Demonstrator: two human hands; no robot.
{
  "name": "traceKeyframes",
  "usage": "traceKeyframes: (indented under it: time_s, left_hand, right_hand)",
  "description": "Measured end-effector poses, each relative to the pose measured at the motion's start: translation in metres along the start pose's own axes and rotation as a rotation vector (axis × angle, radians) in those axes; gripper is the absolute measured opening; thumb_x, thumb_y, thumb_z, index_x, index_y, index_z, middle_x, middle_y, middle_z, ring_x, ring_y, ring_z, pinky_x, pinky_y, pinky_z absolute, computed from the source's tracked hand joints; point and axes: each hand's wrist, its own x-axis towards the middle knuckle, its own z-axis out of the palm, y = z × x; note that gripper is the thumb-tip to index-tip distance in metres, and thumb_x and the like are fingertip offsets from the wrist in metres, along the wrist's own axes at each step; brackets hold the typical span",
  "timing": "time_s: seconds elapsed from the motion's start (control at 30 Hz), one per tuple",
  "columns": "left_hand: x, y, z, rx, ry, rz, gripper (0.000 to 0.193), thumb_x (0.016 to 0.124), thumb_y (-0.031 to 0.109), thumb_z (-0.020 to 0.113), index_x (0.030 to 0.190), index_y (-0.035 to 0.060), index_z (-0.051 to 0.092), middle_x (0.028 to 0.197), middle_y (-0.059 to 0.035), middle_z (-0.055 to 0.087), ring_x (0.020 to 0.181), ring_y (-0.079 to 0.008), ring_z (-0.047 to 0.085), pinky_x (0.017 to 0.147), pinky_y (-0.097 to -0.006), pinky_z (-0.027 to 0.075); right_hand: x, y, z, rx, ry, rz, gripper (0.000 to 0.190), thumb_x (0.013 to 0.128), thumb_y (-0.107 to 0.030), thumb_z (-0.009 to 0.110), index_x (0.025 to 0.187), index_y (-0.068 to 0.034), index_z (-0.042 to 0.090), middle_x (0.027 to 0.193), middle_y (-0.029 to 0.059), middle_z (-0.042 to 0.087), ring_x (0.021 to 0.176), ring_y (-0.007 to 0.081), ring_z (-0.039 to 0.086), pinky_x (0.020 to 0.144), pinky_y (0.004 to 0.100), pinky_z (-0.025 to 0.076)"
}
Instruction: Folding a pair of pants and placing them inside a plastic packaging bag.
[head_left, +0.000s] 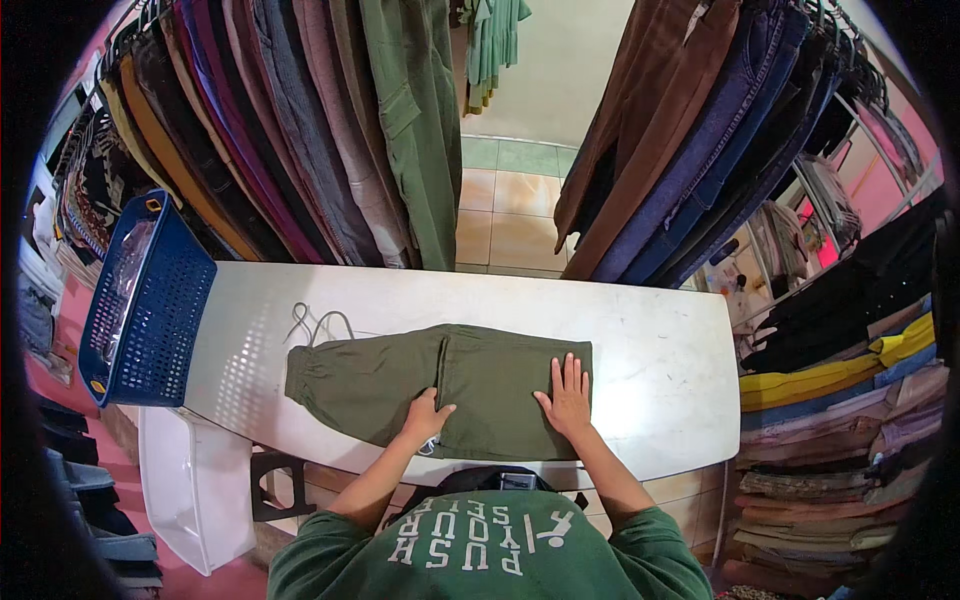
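Observation:
Folded olive-green trousers (375, 375) lie flat across the white table (660, 375) in front of me. Their gathered elastic end points left, and a thin looped cord (301, 321) trails from it. A folded edge crosses the cloth near its middle. There my left hand (427, 416) rests with curled fingers and the thumb pointing right; whether it pinches the edge is unclear. A small pale cord end (428, 447) shows below that hand. My right hand (568, 394) presses flat on the right part of the cloth, near its end, holding nothing.
A blue perforated plastic basket (161, 300) with clear plastic inside stands at the table's left end. Below it is a white plastic bin (199, 487) beside a dark stool (277, 484). Hanging trousers (300, 135) and jeans (705, 150) line the far edge. Folded clothes (832, 465) are stacked at right.

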Motion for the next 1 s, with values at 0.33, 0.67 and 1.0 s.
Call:
traceKeyframes:
  time_s: [0.33, 0.67, 1.0]
  left_hand:
    - [0.023, 0.050, 0.023, 0.760, 0.207, 0.322, 0.078, 0.075, 0.043, 0.060, 0.134, 0.0065, 0.026, 0.142, -0.0133, 0.016, 0.131, -0.0271, 0.015, 0.102, -0.0472, 0.022]
    - [0.044, 0.035, 0.036, 0.795, 0.194, 0.360, 0.069, 0.084, 0.050, 0.040, 0.139, 0.0161, 0.016, 0.144, -0.0064, 0.012, 0.133, -0.0237, 0.012, 0.103, -0.0555, 0.009]
    - [0.044, 0.031, 0.036, 0.813, 0.213, 0.369, 0.070, 0.084, 0.050, 0.040, 0.139, 0.0155, 0.015, 0.145, -0.0066, 0.011, 0.133, -0.0243, 0.011, 0.103, -0.0559, 0.009]
  right_hand:
    - [0.017, 0.004, -0.001, -0.062, 0.041, 0.039, 0.074, 0.083, -0.051, 0.043, 0.137, -0.005, 0.020, 0.142, 0.0204, 0.012, 0.132, 0.0336, 0.013, 0.104, 0.0486, 0.013]
    - [0.016, 0.010, -0.003, -0.020, 0.039, -0.010, 0.073, 0.082, -0.051, 0.044, 0.137, -0.008, 0.022, 0.142, 0.0171, 0.015, 0.131, 0.0312, 0.016, 0.105, 0.0469, 0.014]
    - [-0.080, 0.010, -0.025, 0.042, -0.206, -0.327, 0.062, 0.084, -0.041, 0.046, 0.134, -0.009, 0.029, 0.140, 0.0180, 0.022, 0.129, 0.0333, 0.020, 0.104, 0.0458, 0.017]
